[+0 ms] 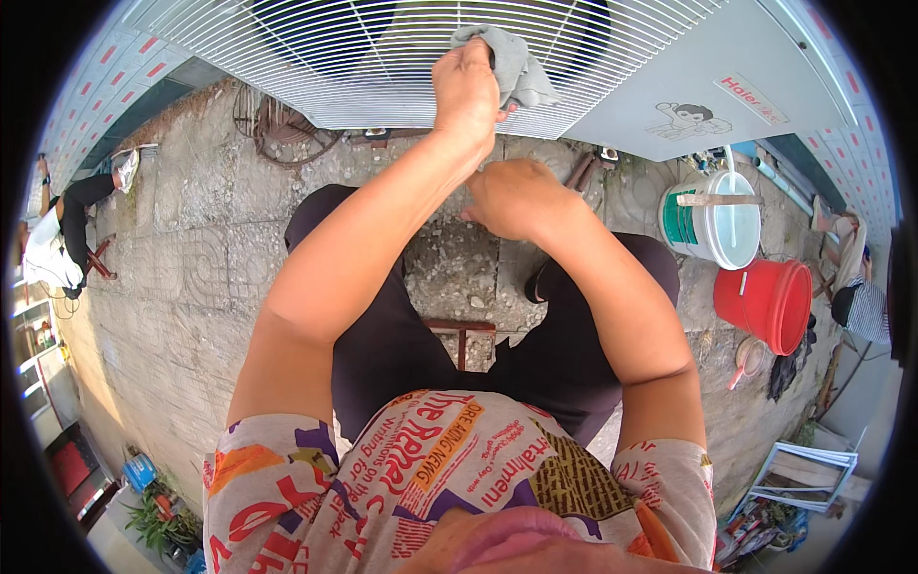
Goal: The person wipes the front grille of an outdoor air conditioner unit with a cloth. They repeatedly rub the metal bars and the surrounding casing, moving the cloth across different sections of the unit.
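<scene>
My left hand (466, 86) grips a grey cloth (513, 68). The cloth rests against the white wire fan grille (401, 93) of a Haier air conditioner's outdoor unit at the top of the view. Just below, my right hand (520, 197) hangs bent at the wrist near my left wrist, above the paving between my knees. Its fingers curl under and are mostly hidden, so whether it holds anything cannot be seen. To the right of the grille, the unit's plain front panel (667, 93) carries a cartoon figure and a logo sticker.
At right stand a white bucket (688, 222) with water and a stick across it, a red bucket (749, 301) and a small strainer (751, 355). Rusty wire racks (283, 129) lie near the unit's left. Seated people (54, 247) are at both sides. Potted plants (154, 520) stand lower left.
</scene>
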